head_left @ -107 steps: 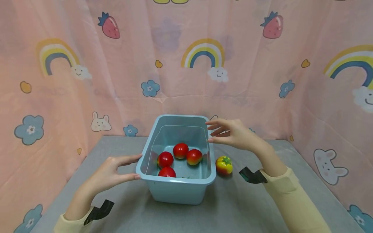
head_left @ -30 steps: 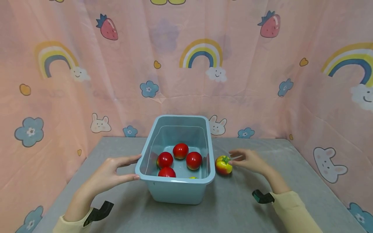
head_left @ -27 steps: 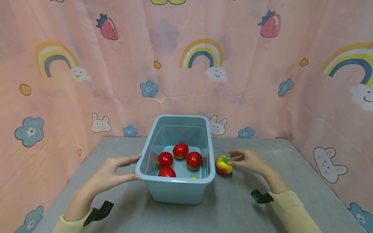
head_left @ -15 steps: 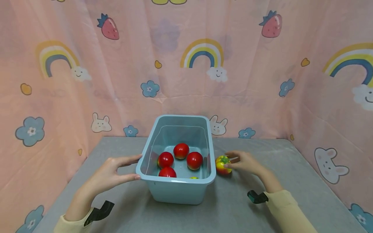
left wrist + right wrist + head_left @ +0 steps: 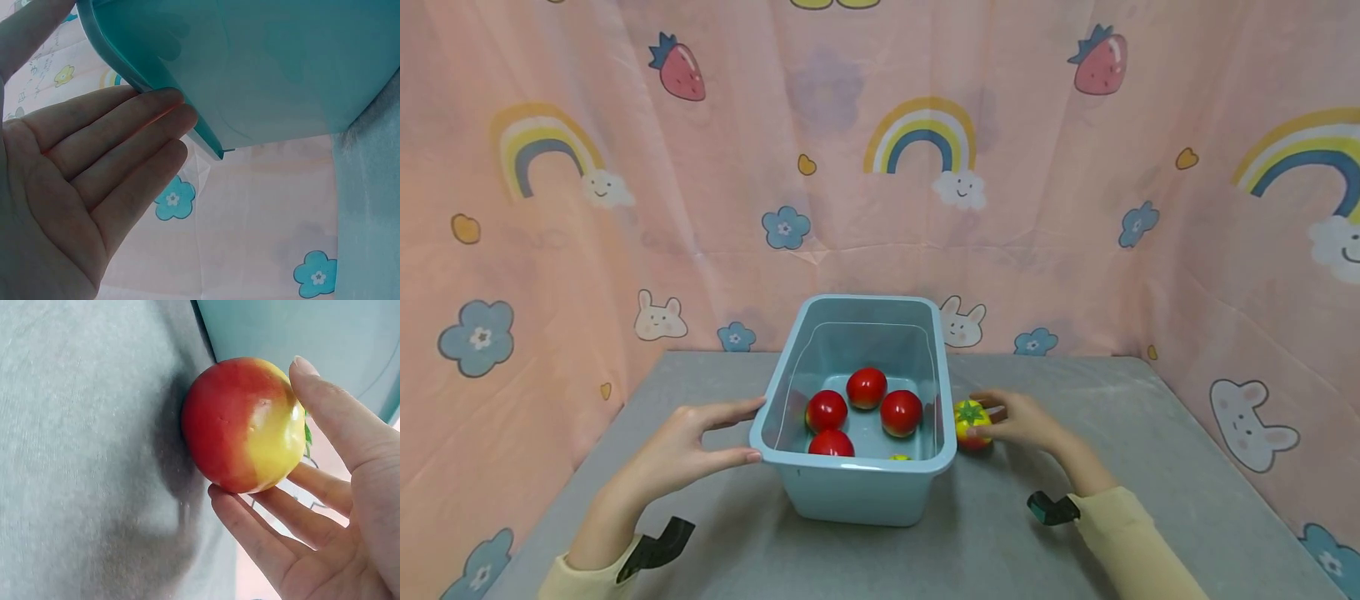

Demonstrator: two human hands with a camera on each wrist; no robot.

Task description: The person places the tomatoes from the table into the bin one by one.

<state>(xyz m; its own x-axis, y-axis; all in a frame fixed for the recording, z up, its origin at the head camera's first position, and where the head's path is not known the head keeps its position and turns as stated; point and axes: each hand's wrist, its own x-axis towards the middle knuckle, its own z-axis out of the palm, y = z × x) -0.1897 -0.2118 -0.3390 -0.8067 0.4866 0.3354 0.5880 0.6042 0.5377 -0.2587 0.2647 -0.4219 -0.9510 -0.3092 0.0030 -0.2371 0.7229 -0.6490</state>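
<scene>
Where the bin rim rises, one tomato barely shows.

My head camera looks forward and down across the grey table. My wrist cameras sit close, each facing its palm, and all three share the blue bin wall.

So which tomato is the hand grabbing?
Find the blue bin in the middle of the grey table. Just outside its right wall sits one tomato in the right hand. It is yellow and red; those inside are mostly red.
</scene>
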